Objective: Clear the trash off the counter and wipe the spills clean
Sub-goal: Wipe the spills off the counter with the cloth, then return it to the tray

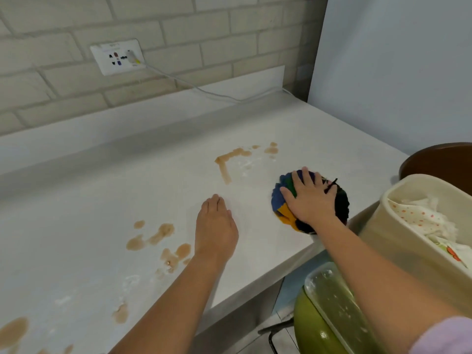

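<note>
A white counter [89, 200] carries brown spills: an L-shaped streak [226, 164] in the middle, a group of puddles [158, 241] to the left of my left hand, and more at the bottom left [14, 330]. My right hand [311, 198] presses flat on a bunched multicoloured cloth [278, 198] near the counter's right edge. My left hand [215, 226] rests palm down on the counter with fingers together, holding nothing. White powdery smears lie near the spills.
A beige bin [398, 241] with crumpled paper trash stands off the counter's right edge, a green stool with a clear container [329, 302] below it. A wall socket [117, 56] with a white cable runs along the brick backsplash. A white panel rises at right.
</note>
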The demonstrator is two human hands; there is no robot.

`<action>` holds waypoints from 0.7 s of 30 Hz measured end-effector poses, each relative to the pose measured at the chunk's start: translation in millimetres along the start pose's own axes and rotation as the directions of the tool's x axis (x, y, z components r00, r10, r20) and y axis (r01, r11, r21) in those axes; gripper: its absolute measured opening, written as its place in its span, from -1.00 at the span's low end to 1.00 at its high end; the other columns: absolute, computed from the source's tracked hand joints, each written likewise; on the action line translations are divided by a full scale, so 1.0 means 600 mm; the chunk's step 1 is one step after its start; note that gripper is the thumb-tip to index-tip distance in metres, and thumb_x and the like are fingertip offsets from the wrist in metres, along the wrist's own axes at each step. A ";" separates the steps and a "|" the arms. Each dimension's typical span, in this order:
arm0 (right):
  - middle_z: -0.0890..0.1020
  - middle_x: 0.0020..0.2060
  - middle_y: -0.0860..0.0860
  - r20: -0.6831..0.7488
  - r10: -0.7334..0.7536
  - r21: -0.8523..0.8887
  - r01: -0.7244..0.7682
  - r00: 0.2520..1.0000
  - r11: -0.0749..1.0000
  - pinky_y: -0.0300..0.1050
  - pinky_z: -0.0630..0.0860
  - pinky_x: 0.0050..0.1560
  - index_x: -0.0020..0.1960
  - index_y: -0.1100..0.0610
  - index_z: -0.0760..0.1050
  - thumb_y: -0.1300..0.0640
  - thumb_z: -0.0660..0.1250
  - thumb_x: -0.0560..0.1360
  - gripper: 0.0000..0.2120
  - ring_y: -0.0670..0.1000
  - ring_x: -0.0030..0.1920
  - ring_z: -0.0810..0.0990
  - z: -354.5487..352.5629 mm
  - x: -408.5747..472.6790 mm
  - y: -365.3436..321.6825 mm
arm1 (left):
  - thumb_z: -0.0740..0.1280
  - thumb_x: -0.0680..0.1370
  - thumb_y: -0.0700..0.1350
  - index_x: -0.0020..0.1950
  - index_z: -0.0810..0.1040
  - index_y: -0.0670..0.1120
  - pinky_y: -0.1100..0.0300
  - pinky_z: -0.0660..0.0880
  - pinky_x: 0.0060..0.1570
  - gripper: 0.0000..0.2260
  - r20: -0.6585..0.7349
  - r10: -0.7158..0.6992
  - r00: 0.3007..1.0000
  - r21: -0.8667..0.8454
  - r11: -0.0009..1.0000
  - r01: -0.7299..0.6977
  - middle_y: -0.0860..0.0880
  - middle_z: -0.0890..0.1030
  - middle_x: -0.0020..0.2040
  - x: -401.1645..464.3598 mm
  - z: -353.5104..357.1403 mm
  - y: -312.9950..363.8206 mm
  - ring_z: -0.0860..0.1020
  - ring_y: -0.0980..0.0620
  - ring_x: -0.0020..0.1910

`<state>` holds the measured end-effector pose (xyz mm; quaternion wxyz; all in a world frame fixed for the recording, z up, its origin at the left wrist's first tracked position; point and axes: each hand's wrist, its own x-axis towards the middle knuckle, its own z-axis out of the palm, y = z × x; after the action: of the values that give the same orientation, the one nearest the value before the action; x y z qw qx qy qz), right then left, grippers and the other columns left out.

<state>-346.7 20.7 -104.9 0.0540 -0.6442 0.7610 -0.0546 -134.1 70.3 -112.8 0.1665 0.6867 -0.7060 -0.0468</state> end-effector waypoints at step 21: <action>-0.07 0.55 -0.08 0.092 -0.408 0.065 0.403 0.908 0.913 0.28 -0.11 0.47 0.53 -0.05 -0.07 -0.29 -0.07 0.55 -0.37 0.07 0.54 -0.12 0.003 0.018 -0.054 | -0.01 0.59 -0.09 0.42 0.34 -0.22 0.23 0.10 0.41 -0.56 0.031 0.078 0.996 -0.065 0.995 -0.076 -0.15 0.36 0.43 0.053 -0.008 -0.021 0.29 -0.09 0.42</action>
<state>-316.6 4.5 -102.0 0.0951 -0.7887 0.6054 -0.0481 -120.7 39.1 -106.4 0.1782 0.6525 -0.7328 -0.0740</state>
